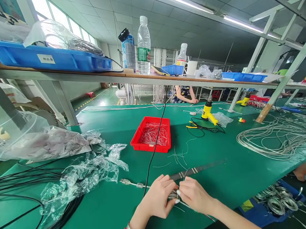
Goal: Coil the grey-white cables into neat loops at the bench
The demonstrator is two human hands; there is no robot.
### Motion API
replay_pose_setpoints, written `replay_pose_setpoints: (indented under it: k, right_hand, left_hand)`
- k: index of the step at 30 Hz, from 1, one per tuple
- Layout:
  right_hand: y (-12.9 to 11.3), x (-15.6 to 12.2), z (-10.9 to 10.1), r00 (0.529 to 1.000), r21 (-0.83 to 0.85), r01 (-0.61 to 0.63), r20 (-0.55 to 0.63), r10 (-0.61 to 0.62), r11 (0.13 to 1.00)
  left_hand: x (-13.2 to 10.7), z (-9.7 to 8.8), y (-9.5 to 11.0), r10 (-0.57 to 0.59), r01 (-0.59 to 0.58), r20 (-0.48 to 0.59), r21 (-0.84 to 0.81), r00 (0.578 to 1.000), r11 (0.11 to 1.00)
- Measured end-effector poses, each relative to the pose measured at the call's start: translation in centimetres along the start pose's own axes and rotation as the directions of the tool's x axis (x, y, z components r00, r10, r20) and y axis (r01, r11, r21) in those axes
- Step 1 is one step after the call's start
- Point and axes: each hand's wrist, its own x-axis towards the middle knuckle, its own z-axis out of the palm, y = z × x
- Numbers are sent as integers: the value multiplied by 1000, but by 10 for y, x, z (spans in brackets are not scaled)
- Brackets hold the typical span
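My left hand (158, 197) and my right hand (195, 194) meet at the front edge of the green table (117, 213). Both pinch a small bundle of thin grey wires (173, 195) between their fingertips. A thin cable with a metal end fitting (132, 183) runs out to the left of my left hand. A dark metal ruler (197, 168) lies flat just beyond my fingers. Loose short wire pieces (180, 156) are scattered behind it.
A red tray (151, 134) of wire pieces sits mid-table. Crumpled clear plastic (89, 170) and black cables (22, 184) lie left, a grey cable coil (279, 138) right. A yellow heat gun (208, 111) stands behind. A person works across the table (184, 93). Bottles and blue bins line the shelf.
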Motion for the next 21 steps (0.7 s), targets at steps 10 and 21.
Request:
replay_pose_setpoints:
  k: [10,21]
  right_hand:
    - [-11,4,12,928,254,-306,-134,346,918]
    - [-9,12,29,960,517,-237,-5,280,823]
  left_hand:
    - [-1,4,-4,5,-1,-122,30,992,1000]
    - [-5,1,-10,104,-84,-267,84,958,993]
